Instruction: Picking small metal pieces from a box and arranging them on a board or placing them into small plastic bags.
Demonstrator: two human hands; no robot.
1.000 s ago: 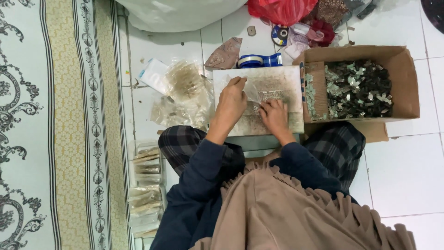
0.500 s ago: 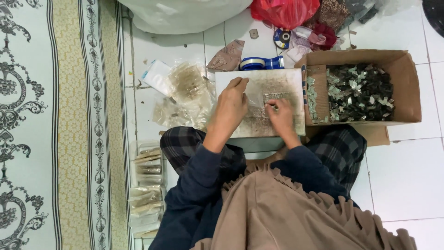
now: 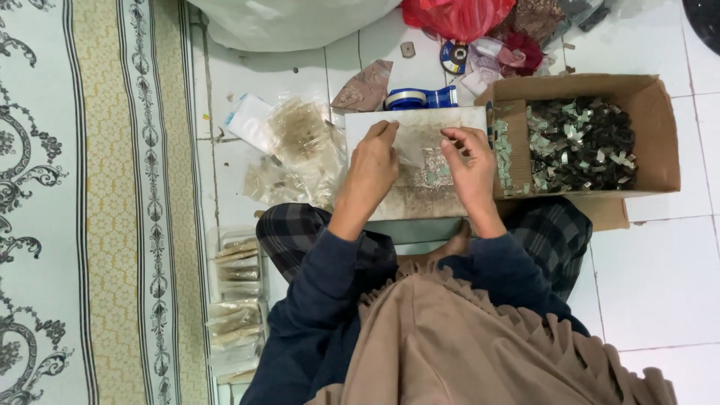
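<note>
The right hand (image 3: 471, 166) curls its fingertips together near the far right part of the white work board (image 3: 420, 124); they appear pinched on a small piece, though the piece is too small to confirm. The left hand (image 3: 373, 169) lies flat, fingers extended and closed on nothing, pressing the board's far left part. Between the hands, a small cluster of silvery pieces (image 3: 431, 169) lies on the board. Judged by appearance, each piece is light, thin and rigid, and likely slippery; take hold at opposite edges with thumb and forefinger. Just right of the board, an open cardboard box (image 3: 660, 127) holds many such pieces. Left of the board lie clear plastic bags (image 3: 300, 146); beyond it, a blue tape dispenser (image 3: 420, 98).
</note>
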